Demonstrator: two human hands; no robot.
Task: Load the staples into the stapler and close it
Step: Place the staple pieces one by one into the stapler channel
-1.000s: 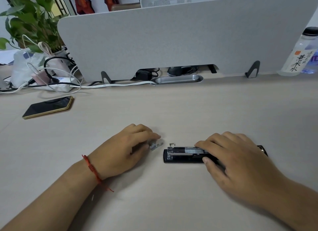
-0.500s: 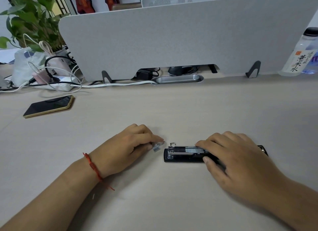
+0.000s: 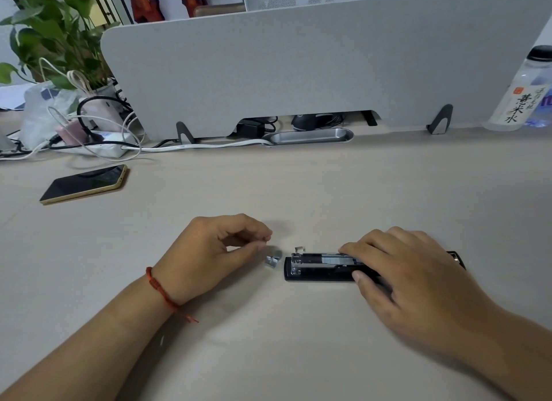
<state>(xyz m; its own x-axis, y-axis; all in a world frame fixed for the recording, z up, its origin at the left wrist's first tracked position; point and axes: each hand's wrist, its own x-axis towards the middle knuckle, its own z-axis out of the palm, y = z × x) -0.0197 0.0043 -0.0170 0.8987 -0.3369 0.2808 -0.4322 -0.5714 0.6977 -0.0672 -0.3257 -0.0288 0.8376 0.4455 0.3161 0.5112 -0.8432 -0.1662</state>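
A black stapler (image 3: 316,270) lies flat on the desk with its metal staple channel exposed at the left end. My right hand (image 3: 418,278) holds it, fingers lying across the top and the thumb against the near side; the hand hides the stapler's right half. A small clump of silver staples (image 3: 273,260) lies on the desk just left of the stapler. My left hand (image 3: 215,251) hovers beside that clump, thumb and forefinger curled close together with nothing between them. One tiny staple piece (image 3: 299,248) sits by the stapler's far left corner.
A phone (image 3: 85,184) lies face up at the left. Behind it are a power strip with tangled cables (image 3: 98,145) and a potted plant (image 3: 56,42). A grey divider panel (image 3: 313,66) closes off the back of the desk. A water bottle (image 3: 522,96) stands far right.
My left hand pinched the staple clump earlier; now the clump lies on the desk and the fingers have lifted slightly away from it. My right hand and the stapler have stayed put.
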